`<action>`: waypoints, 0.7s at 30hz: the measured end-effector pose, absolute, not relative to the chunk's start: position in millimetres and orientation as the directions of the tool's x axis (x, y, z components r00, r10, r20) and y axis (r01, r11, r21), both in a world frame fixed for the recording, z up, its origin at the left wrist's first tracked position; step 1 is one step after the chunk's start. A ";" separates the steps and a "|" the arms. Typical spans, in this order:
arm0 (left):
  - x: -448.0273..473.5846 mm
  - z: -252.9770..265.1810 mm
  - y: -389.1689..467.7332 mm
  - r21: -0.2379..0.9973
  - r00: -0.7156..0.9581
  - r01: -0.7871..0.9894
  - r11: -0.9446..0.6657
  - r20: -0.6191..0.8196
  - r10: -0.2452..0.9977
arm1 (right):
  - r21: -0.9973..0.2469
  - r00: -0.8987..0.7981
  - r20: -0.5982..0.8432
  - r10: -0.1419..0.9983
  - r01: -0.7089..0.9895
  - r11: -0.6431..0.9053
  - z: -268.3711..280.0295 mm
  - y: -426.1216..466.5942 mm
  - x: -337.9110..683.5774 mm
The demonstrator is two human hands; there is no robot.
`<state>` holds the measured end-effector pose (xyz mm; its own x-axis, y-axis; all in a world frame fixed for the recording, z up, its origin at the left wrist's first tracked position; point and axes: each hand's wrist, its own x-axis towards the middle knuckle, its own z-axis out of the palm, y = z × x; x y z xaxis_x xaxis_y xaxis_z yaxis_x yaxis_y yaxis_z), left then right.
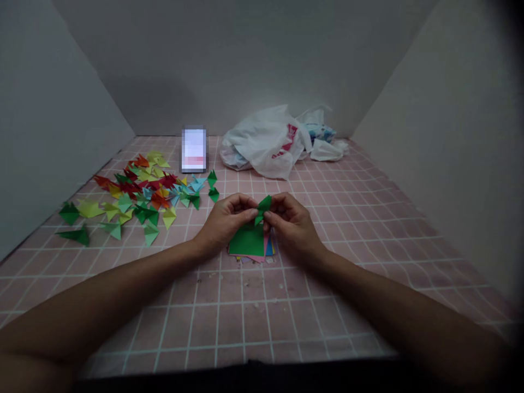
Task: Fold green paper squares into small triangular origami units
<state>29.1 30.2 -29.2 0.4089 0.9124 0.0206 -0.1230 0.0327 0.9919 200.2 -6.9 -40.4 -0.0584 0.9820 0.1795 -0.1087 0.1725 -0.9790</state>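
Observation:
Between my two hands is a small folded piece of green origami paper, held up off the table. My left hand pinches its left side between thumb and fingers. On the other side, my right hand grips it the same way, fingers closed. Just below them lies a stack of square origami paper, a green sheet on top, with pink, blue and yellow edges showing beneath. Both hands partly cover the stack's upper part.
Many folded paper cranes in red, yellow, green and light blue spread over the left. A phone with a blurred screen stands behind them. A white plastic bag sits at the back. Paper scraps dot the pink checked tablecloth; walls enclose it.

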 end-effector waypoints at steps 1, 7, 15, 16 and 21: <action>29.0 -28.4 29.5 0.991 0.417 -0.129 0.029 0.028 0.908 | -0.980 -0.063 0.168 0.984 -0.116 0.160 -40.8 -6.6 200.6; 28.8 -26.5 27.1 0.993 0.427 -0.120 0.014 0.039 0.903 | -0.982 -0.083 0.128 0.988 -0.149 0.114 -42.5 -5.2 202.8; 29.8 -30.7 30.2 0.981 0.377 -0.178 0.080 -0.007 0.926 | -0.980 -0.089 0.161 0.983 -0.131 0.148 -42.7 -7.7 201.2; 30.1 -30.7 30.3 0.967 0.393 -0.218 0.132 -0.037 0.919 | -0.978 -0.092 0.174 0.980 -0.133 0.161 -42.1 -8.2 201.2; 31.5 -30.3 30.2 0.879 0.488 -0.347 0.326 -0.127 0.863 | -0.973 -0.093 0.211 0.973 -0.112 0.201 -39.1 -10.6 201.4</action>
